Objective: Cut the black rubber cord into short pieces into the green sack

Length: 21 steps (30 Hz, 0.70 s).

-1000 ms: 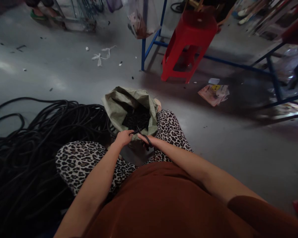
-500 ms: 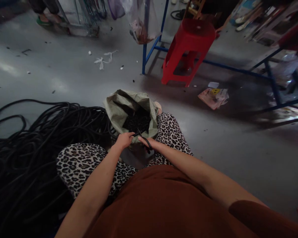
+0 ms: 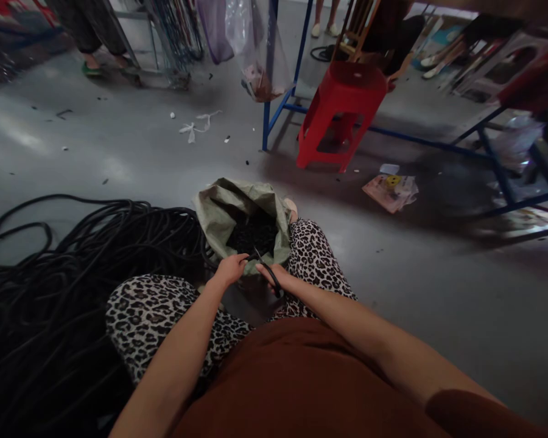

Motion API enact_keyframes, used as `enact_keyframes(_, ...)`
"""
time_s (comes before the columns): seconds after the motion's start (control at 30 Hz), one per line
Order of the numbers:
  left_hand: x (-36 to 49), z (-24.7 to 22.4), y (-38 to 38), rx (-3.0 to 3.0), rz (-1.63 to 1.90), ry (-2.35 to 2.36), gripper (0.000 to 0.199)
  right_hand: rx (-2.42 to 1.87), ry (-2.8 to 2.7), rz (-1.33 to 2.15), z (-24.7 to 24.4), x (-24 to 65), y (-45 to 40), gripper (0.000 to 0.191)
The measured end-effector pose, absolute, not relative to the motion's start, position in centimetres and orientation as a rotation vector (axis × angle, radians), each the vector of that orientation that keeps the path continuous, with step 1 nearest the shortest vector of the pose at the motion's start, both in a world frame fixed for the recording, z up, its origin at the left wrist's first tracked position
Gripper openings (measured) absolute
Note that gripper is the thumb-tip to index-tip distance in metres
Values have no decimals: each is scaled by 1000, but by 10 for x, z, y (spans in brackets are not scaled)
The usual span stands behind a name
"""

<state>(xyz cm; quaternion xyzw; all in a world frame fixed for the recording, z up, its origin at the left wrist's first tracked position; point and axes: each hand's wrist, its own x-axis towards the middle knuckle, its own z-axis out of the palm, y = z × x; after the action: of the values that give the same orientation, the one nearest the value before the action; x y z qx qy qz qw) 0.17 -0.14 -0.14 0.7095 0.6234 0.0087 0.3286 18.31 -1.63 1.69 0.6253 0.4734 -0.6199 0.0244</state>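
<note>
Between my knees stands an open green woven sack (image 3: 214, 216) with many small black pieces (image 3: 251, 236) inside. At its near rim my left hand (image 3: 232, 267) is closed on the end of a black cord, which points to the right. My right hand (image 3: 273, 277) is wrapped round black-handled scissors (image 3: 276, 285), their blades pointing up and left over the sack, close to the cord end. A large heap of black cord (image 3: 141, 234) lies on the floor to the left of the sack.
Beyond the sack, a red plastic stool (image 3: 349, 91) stands by a blue metal frame (image 3: 265, 128) with plastic bags hanging from it. A printed packet (image 3: 390, 191) and white scraps lie on the floor. Other people's legs (image 3: 89, 36) show at the top.
The whole view has shifted, so the scene sits slightly lower. The scissors have turned in my right hand, and their blades look wider apart.
</note>
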Motion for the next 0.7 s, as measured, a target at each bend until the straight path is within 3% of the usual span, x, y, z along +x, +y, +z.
enact_keyframes(0.7, 4, -1, -4, 1777, -66, 1641, 35, 2099, 1378, -1906, 11, 184, -14, 47)
